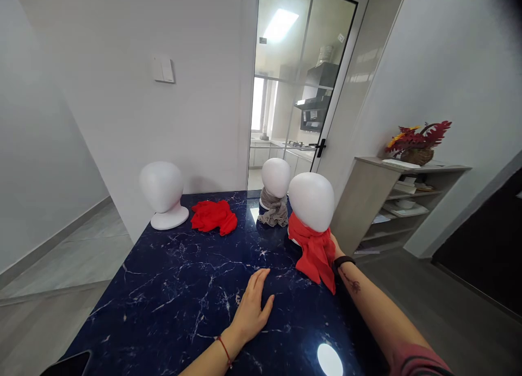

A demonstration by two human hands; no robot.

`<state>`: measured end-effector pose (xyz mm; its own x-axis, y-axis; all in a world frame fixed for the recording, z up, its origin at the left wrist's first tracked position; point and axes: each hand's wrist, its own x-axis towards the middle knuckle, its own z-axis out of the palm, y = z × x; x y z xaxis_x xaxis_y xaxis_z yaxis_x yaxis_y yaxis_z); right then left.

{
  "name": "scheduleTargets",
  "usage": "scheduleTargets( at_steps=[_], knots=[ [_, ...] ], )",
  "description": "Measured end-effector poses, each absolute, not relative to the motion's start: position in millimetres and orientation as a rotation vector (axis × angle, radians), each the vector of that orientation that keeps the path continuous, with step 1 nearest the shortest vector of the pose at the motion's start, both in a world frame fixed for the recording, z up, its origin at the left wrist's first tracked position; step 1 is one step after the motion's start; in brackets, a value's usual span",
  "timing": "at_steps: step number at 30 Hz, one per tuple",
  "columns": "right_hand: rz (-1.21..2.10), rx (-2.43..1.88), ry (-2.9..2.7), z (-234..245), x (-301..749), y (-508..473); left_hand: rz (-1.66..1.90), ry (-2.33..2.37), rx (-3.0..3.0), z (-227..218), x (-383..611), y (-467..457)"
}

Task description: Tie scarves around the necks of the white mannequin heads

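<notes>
My left hand (253,309) is over the front middle of the dark marbled table, fingers stretched out and nothing in them. At the right, my right hand (336,247) reaches behind a white mannequin head (312,201) with a red scarf (315,251) tied round its neck, its ends hanging in front. The scarf and head hide most of that hand's fingers. Behind stands another white head (276,177) with a grey scarf (274,208) round its neck. A bare white head (162,188) is at the back left, beside a crumpled bright red scarf (214,216).
The blue marbled table (171,289) has a dark phone-like object (69,364) at its front left corner. Beyond it are a wall and a glass door (302,93). A shelf unit (367,202) on the right bears a flower basket (416,155).
</notes>
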<state>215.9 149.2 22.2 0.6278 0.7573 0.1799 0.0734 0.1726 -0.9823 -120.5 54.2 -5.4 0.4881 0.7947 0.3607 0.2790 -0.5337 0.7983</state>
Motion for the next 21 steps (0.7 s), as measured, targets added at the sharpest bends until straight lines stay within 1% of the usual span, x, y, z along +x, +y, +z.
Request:
scheduleTargets(
  at_steps=[4,9,13,21],
  knots=[
    [0.761,-1.297,-0.739,23,210,166,0.963,0.927,2.029,-7,-122,56],
    [0.826,-1.353,-0.720,27,205,182,0.959,0.950,2.027,-9,-122,59],
    [0.710,-1.503,-0.746,29,207,183,0.983,0.944,2.031,-11,-122,59],
    [0.349,-1.878,-0.864,23,217,173,0.984,0.960,2.008,-13,-122,59]
  ],
)
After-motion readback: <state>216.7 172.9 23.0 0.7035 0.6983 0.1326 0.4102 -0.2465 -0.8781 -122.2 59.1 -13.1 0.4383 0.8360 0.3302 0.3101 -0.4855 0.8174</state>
